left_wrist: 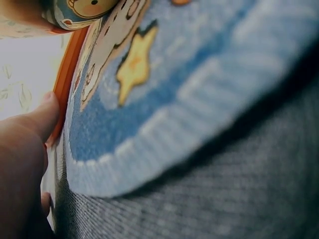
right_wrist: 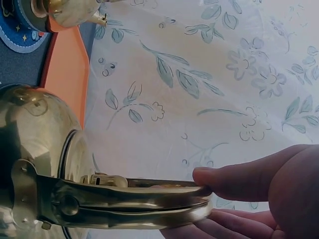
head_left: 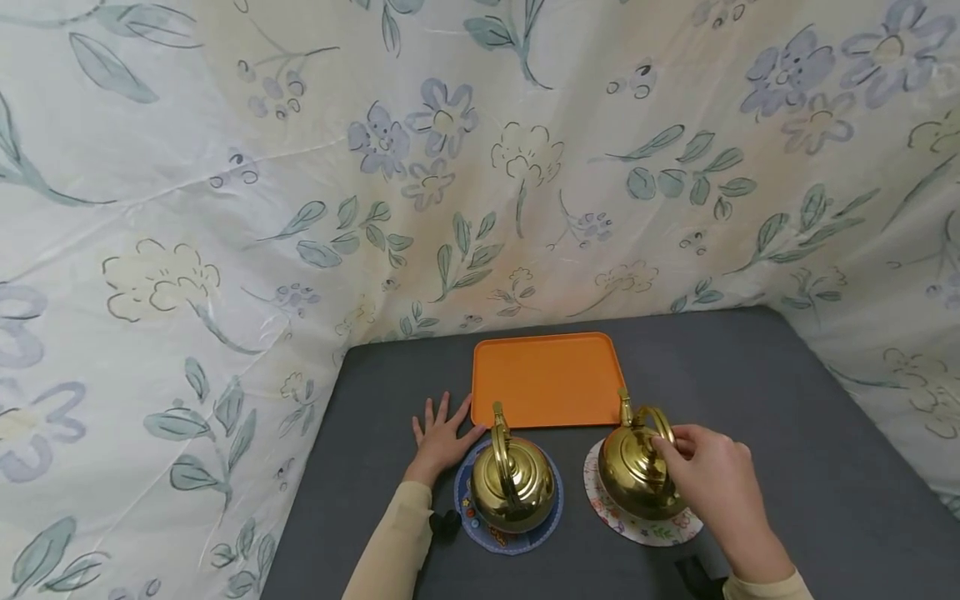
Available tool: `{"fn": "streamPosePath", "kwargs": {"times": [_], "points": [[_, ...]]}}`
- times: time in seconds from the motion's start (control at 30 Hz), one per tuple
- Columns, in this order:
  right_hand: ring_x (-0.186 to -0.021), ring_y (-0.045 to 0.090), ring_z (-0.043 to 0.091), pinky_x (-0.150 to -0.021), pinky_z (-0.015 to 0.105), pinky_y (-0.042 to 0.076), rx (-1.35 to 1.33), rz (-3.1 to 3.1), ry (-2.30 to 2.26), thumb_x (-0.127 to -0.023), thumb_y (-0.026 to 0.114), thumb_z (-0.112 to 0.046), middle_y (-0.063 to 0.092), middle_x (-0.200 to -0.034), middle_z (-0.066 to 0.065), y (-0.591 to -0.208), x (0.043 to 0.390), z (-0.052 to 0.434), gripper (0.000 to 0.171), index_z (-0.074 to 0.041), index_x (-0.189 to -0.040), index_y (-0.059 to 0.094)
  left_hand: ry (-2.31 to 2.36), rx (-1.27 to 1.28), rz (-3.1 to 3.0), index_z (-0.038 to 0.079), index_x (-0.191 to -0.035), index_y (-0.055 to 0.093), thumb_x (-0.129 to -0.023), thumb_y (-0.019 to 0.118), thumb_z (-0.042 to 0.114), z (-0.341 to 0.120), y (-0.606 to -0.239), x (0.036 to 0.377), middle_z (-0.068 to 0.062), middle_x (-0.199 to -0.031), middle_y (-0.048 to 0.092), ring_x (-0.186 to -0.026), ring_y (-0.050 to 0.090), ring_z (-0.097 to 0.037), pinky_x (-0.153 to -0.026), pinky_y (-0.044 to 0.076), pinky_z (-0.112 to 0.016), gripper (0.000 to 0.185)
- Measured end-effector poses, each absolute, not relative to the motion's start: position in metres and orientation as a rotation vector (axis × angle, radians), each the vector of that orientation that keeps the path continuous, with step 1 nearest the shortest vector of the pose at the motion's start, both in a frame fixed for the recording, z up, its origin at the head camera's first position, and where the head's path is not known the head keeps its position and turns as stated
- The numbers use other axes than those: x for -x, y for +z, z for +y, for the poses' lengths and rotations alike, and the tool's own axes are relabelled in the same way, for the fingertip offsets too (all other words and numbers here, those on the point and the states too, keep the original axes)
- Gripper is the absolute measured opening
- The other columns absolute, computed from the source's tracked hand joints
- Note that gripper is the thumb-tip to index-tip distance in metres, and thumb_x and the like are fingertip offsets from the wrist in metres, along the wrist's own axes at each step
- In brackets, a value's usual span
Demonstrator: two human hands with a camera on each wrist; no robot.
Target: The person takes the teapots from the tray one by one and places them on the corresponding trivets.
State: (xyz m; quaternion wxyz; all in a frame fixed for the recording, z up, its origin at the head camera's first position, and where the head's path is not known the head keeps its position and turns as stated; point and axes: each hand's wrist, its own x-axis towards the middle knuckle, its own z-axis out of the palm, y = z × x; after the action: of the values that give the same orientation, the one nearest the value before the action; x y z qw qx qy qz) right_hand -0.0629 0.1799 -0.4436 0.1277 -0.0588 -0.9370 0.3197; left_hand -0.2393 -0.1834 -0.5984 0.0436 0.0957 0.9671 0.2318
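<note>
Two shiny brass kettles stand on round mats in the head view. My right hand (head_left: 716,483) grips the top handle of the right kettle (head_left: 637,471). In the right wrist view, the thumb and fingers pinch that curved handle (right_wrist: 149,201). Beneath this kettle lies a white floral mat (head_left: 652,532); it looks slightly tilted, but I cannot tell whether it is lifted. The left kettle (head_left: 517,492) sits on a blue cartoon mat (head_left: 510,542) with its handle upright. My left hand (head_left: 441,442) rests on the table with fingers spread, beside the blue mat and tray corner.
An orange rectangular tray (head_left: 547,379) lies behind the kettles with nothing on it. The dark grey table (head_left: 795,417) reaches back to a floral cloth (head_left: 480,208) that hangs behind and at the sides.
</note>
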Motion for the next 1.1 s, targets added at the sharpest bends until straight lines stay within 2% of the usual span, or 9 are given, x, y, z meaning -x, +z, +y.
{"fn": "streamPosePath", "kwargs": {"times": [0.6, 0.83, 0.97, 1.03, 1.1], "points": [[-0.080, 0.075, 0.035, -0.068, 0.051, 0.058, 0.176, -2.744, 0.967, -0.091, 0.075, -0.022, 0.076, -0.092, 0.023, -0.448, 0.055, 0.176, 0.037, 0.010, -0.109, 0.071, 0.708, -0.286, 2.951, 0.037, -0.160, 0.029, -0.095, 0.051, 0.070, -0.186, -0.600, 0.233, -0.014, -0.170, 0.011, -0.154, -0.004, -0.048, -0.114, -0.004, -0.076, 0.076], [-0.082, 0.075, 0.034, -0.072, 0.052, 0.058, 0.205, -2.769, 1.004, -0.093, 0.074, -0.025, 0.076, -0.097, 0.023, -0.450, 0.058, 0.173, 0.042, 0.010, -0.115, 0.069, 0.775, -0.297, 2.957, 0.031, -0.160, 0.032, -0.097, 0.055, 0.062, -0.189, -0.597, 0.232, -0.017, -0.169, 0.013, -0.153, -0.003, -0.050, -0.114, -0.007, -0.075, 0.075], [-0.086, 0.074, 0.033, -0.072, 0.050, 0.058, 0.211, -2.812, 1.026, -0.095, 0.072, -0.035, 0.075, -0.102, 0.023, -0.449, 0.058, 0.178, 0.051, 0.009, -0.120, 0.067, 0.762, -0.306, 2.947, 0.029, -0.161, 0.029, -0.097, 0.051, 0.064, -0.187, -0.601, 0.232, -0.018, -0.169, 0.012, -0.153, -0.004, -0.051, -0.114, -0.008, -0.075, 0.076], [-0.086, 0.074, 0.032, -0.077, 0.053, 0.054, 0.215, -2.825, 0.999, -0.096, 0.068, -0.044, 0.076, -0.104, 0.021, -0.448, 0.057, 0.184, 0.057, 0.007, -0.121, 0.067, 0.760, -0.305, 2.928, 0.028, -0.162, 0.027, -0.097, 0.049, 0.066, -0.184, -0.603, 0.233, -0.018, -0.169, 0.011, -0.153, -0.004, -0.050, -0.114, -0.008, -0.074, 0.078], [-0.082, 0.073, 0.031, -0.074, 0.054, 0.053, 0.206, -2.794, 0.954, -0.098, 0.064, -0.048, 0.076, -0.102, 0.019, -0.447, 0.056, 0.190, 0.059, 0.006, -0.120, 0.069, 0.775, -0.298, 2.909, 0.028, -0.163, 0.024, -0.097, 0.050, 0.066, -0.180, -0.603, 0.234, -0.017, -0.170, 0.011, -0.154, -0.005, -0.049, -0.115, -0.008, -0.074, 0.080]]}}
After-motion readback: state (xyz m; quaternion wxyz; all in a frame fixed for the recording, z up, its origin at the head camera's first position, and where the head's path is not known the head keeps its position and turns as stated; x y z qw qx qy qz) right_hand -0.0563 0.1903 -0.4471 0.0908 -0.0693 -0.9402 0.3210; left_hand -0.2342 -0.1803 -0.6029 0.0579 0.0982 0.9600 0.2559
